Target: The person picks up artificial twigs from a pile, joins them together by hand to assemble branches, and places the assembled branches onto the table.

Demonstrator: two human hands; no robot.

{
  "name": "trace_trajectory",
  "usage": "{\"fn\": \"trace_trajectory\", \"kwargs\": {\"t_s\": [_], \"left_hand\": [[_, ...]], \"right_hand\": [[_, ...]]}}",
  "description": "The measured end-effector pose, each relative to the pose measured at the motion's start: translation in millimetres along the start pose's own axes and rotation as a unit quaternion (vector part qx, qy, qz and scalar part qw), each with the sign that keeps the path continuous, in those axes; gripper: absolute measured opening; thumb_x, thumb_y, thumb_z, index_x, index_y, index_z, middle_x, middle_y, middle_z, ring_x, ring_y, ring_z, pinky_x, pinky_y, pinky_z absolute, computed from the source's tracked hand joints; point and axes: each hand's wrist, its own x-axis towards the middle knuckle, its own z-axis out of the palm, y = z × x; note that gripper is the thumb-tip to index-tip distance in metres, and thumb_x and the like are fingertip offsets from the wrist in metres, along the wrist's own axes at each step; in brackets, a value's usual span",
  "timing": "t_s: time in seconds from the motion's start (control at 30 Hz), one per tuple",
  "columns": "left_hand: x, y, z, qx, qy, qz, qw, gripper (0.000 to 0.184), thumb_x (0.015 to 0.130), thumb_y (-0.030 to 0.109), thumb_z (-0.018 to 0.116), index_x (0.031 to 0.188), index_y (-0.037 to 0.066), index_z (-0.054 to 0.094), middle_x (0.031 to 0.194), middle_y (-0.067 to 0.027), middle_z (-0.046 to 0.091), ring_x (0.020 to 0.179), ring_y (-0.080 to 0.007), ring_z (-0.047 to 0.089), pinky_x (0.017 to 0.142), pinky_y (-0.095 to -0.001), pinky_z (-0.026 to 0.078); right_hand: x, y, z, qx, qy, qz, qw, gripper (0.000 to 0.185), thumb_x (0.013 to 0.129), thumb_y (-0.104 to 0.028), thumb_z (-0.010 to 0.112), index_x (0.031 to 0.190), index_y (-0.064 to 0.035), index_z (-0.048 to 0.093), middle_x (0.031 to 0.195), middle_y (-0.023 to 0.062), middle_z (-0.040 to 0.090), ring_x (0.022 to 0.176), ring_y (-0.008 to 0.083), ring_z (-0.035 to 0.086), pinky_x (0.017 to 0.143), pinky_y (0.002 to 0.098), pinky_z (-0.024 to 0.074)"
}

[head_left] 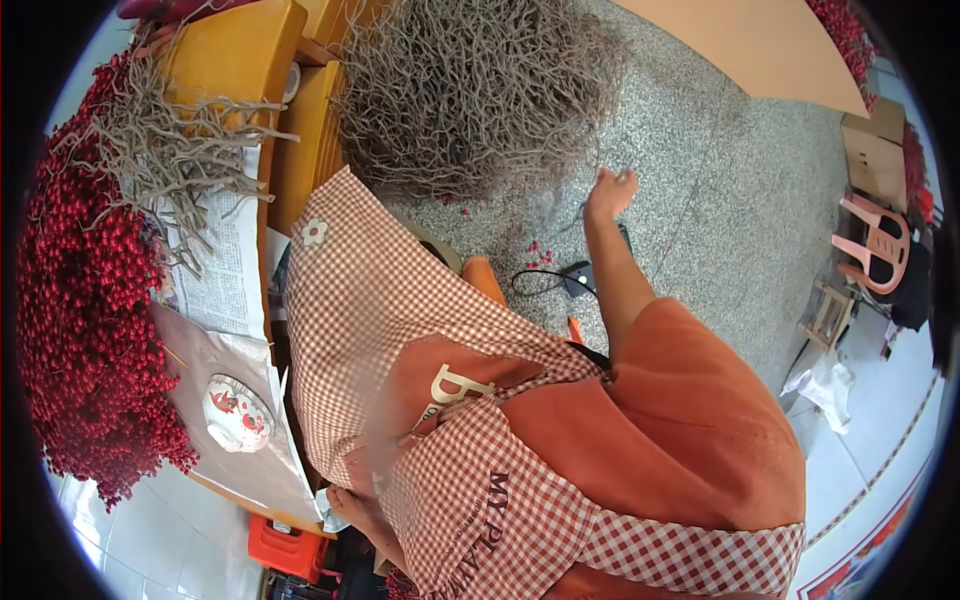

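My right hand (612, 192) reaches over the speckled floor, its fingers curled together. A thin grey blur beside it is too smeared to identify, and what the fingers hold is unclear. To its left is a large heap of bare grey twigs (470, 90). My left hand (360, 515) is low beside the table's near edge, partly behind the checked apron (350, 300); its fingers are mostly hidden. On the table lie a smaller bunch of twigs (185, 150), newspaper (225, 265) and a big mass of red berry stems (85, 320).
A white patterned bowl (238, 413) rests on the covered table. A black cable and small dark box (577, 279) lie on the floor near scattered red berries (540, 256). Pink chair (880, 245) and cardboard box (875, 155) at right; red stool (287, 548) below the table.
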Motion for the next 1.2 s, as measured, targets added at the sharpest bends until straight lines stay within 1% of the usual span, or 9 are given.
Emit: {"fn": "trace_trajectory", "kwargs": {"t_s": [0.07, 0.17, 0.23, 0.43, 0.57, 0.77, 0.87, 1.1, 1.2], "left_hand": [[6, -14, -1, 0.035, -0.021, 0.001, 0.999, 0.030, 0.074, 0.017, 0.062, 0.083, -0.007, 0.048, 0.086, -0.0215, 0.053, 0.078, -0.0408, 0.051, 0.071, -0.0431, 0.041], [9, -12, 1, 0.087, 0.003, 0.073, 0.994, 0.031, 0.074, 0.019, 0.063, 0.083, -0.007, 0.049, 0.086, -0.0221, 0.053, 0.079, -0.0417, 0.051, 0.070, -0.0450, 0.042], [11, -5, 1, 0.067, 0.007, 0.043, 0.997, 0.032, 0.073, 0.020, 0.065, 0.083, -0.007, 0.050, 0.086, -0.0228, 0.053, 0.080, -0.0424, 0.052, 0.070, -0.0466, 0.042], [1, -16, 4, 0.011, 0.034, 0.034, 0.999, 0.032, 0.072, 0.020, 0.065, 0.087, -0.006, 0.053, 0.088, -0.0234, 0.055, 0.082, -0.0429, 0.052, 0.072, -0.0465, 0.042], [-3, -23, 2, 0.008, -0.005, 0.006, 1.000, 0.033, 0.074, 0.021, 0.064, 0.090, -0.006, 0.054, 0.093, -0.0238, 0.056, 0.087, -0.0426, 0.053, 0.077, -0.0469, 0.042], [-4, 5, 6, 0.151, 0.042, 0.120, 0.980, 0.039, 0.072, 0.024, 0.065, 0.094, -0.006, 0.054, 0.098, -0.0252, 0.054, 0.090, -0.0433, 0.052, 0.079, -0.0482, 0.041], [-5, 6, 7, 0.106, 0.032, 0.068, 0.991, 0.036, 0.074, 0.022, 0.062, 0.094, -0.007, 0.054, 0.097, -0.0240, 0.054, 0.089, -0.0418, 0.052, 0.078, -0.0468, 0.042], [-15, 14, 11, 0.071, 0.073, 0.048, 0.994, 0.033, 0.082, 0.019, 0.050, 0.097, -0.011, 0.053, 0.095, -0.0231, 0.053, 0.086, -0.0373, 0.052, 0.078, -0.0420, 0.041], [-18, 13, 15, -0.058, 0.091, -0.041, 0.993, 0.037, 0.088, 0.023, 0.041, 0.096, -0.011, 0.052, 0.093, -0.0230, 0.052, 0.085, -0.0353, 0.049, 0.079, -0.0404, 0.040]], "right_hand": [[-44, -83, 2, -0.211, -0.042, -0.328, 0.920, 0.066, 0.074, -0.008, 0.067, 0.135, -0.0077, 0.040, 0.108, 0.0178, 0.061, 0.083, 0.0273, 0.062, 0.076, 0.0379, 0.0490], [-91, -140, 31, -0.266, -0.298, -0.189, 0.897, 0.069, 0.082, -0.014, 0.064, 0.141, -0.0119, 0.027, 0.133, 0.0154, 0.047, 0.114, 0.0294, 0.051, 0.093, 0.0388, 0.0418], [-85, -102, 54, -0.506, -0.313, -0.521, 0.612, 0.075, 0.078, -0.016, 0.068, 0.142, -0.0139, 0.030, 0.127, 0.0142, 0.052, 0.105, 0.0246, 0.055, 0.086, 0.0386, 0.0424], [-91, -37, 101, -0.724, -0.204, -0.414, 0.512, 0.060, 0.087, -0.018, 0.051, 0.143, -0.0155, 0.029, 0.117, 0.0117, 0.054, 0.105, 0.0250, 0.053, 0.082, 0.0433, 0.0411], [-85, -41, 100, -0.716, -0.244, -0.470, 0.455, 0.022, 0.086, -0.016, 0.046, 0.105, -0.0123, 0.058, 0.099, 0.0076, 0.064, 0.095, 0.0248, 0.059, 0.080, 0.0398, 0.0414], [-62, -106, 57, -0.663, -0.286, -0.450, 0.525, 0.022, 0.076, -0.029, 0.057, 0.081, -0.0076, 0.061, 0.079, 0.0143, 0.066, 0.076, 0.0309, 0.064, 0.065, 0.0446, 0.0486], [-34, -137, 34, -0.541, -0.365, -0.301, 0.696, 0.036, 0.078, -0.040, 0.059, 0.087, -0.0056, 0.062, 0.085, 0.0191, 0.065, 0.080, 0.0367, 0.062, 0.073, 0.0444, 0.0482], [-52, -191, 0, -0.587, -0.271, -0.356, 0.675, 0.032, 0.079, -0.036, 0.060, 0.084, -0.0046, 0.063, 0.076, 0.0165, 0.063, 0.076, 0.0323, 0.062, 0.068, 0.0400, 0.0481], [-35, -202, -23, -0.246, -0.278, -0.298, 0.879, 0.029, 0.080, -0.030, 0.059, 0.081, -0.0019, 0.063, 0.074, 0.0122, 0.064, 0.067, 0.0225, 0.062, 0.062, 0.0330, 0.0480]]}}
